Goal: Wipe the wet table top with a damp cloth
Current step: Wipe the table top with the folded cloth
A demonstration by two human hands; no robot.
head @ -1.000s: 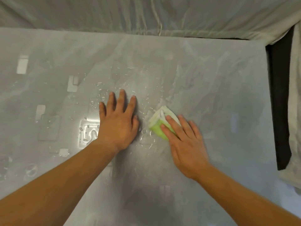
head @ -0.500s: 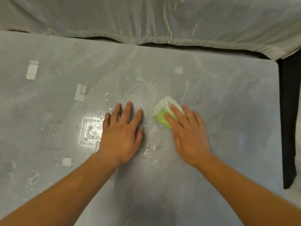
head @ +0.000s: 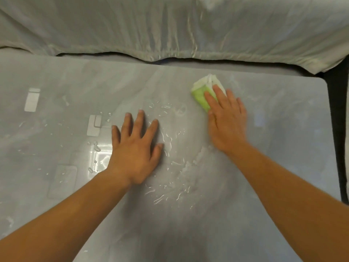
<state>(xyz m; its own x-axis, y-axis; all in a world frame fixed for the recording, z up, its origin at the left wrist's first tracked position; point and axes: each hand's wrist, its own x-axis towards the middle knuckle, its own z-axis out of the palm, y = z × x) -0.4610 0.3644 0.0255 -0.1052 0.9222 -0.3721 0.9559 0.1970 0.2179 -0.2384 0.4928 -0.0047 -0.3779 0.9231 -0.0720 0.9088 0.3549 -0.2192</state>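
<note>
Toward the far edge of the table top [head: 283,176], the right hand [head: 227,123] presses the folded green-and-white cloth [head: 201,92] under flat, straight fingers. A second ago the cloth lay just beside the left hand [head: 136,148]; it has since been pushed well away. The left hand rests flat, fingers spread. Droplets [head: 166,193] remain around it, so the wiping is probably only partly done, though blur hides fine streaks.

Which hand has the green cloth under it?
The right hand, fingers pressed flat on the cloth; the left hand rests spread on the wet table top.
</note>
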